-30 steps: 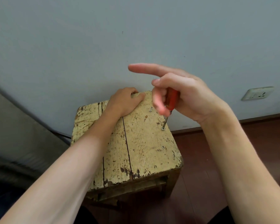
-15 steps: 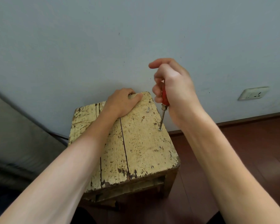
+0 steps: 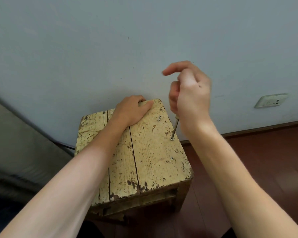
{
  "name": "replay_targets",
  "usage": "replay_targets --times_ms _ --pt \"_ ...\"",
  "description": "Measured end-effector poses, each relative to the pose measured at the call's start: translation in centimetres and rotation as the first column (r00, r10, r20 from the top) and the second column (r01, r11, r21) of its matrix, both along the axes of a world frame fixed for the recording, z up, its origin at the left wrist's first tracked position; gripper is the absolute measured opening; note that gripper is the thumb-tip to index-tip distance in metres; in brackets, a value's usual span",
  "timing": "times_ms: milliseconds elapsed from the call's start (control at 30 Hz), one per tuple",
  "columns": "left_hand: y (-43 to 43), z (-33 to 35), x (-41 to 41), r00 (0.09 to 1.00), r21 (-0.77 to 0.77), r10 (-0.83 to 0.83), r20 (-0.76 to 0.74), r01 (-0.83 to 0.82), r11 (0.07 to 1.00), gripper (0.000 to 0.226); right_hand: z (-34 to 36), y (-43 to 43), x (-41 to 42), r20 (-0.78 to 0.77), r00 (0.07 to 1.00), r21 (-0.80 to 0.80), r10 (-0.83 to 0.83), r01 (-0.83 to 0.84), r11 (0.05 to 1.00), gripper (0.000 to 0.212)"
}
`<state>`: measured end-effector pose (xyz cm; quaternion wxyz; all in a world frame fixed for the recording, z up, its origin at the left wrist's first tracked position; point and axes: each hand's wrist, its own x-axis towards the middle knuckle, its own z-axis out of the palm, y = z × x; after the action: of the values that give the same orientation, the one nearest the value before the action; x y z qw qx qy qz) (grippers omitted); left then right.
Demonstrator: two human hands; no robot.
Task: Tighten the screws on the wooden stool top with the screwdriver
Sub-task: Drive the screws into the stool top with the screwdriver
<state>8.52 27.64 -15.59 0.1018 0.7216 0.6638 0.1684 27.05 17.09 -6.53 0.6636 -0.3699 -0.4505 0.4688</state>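
Note:
A worn, yellow-painted wooden stool (image 3: 150, 162) stands against the wall. My left hand (image 3: 129, 110) lies palm down on the far edge of its top, fingers curled over the rim. My right hand (image 3: 189, 98) is shut on the screwdriver (image 3: 175, 128); only the metal shaft shows below the fist, the handle is hidden. The tip sits in a screw (image 3: 172, 139) near the right edge. A second screw (image 3: 171, 158) lies nearer to me, and a third screw (image 3: 159, 118) stands raised near the far right corner.
A grey-blue wall (image 3: 144, 40) rises right behind the stool. A wall socket (image 3: 270, 101) sits low at the right. Dark red wooden floor (image 3: 265, 160) runs to the right of the stool. A grey surface (image 3: 15, 143) with a dark cable lies at the left.
My right hand has turned on the screwdriver handle and now covers the red grip; the index finger has curled. The shaft stays on the same screw. The left hand has not moved.

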Motion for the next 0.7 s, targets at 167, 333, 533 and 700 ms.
replay_targets --times_ms 167,333,533,700 --pt "0.2 -0.2 -0.2 1.000 -0.016 0.003 0.012 -0.003 1.000 0.056 -0.2 -0.9 -1.3 -0.109 0.961 -0.050 -0.254 0.250 0.967 0.035" --pt "0.1 -0.1 -0.1 1.000 -0.001 0.004 -0.002 -0.004 1.000 0.061 0.7 0.5 1.3 -0.100 0.966 -0.183 0.239 -0.254 0.950 0.026" --pt "-0.3 0.3 0.1 0.999 -0.027 -0.008 -0.035 0.007 1.000 0.060 0.1 1.1 3.2 0.155 0.768 0.010 0.621 -0.630 0.776 0.038" --pt "-0.6 0.5 0.0 1.000 -0.044 -0.022 0.007 0.022 0.999 0.064 -0.6 -0.3 2.0 0.362 0.810 0.032 0.461 -0.505 0.863 0.048"
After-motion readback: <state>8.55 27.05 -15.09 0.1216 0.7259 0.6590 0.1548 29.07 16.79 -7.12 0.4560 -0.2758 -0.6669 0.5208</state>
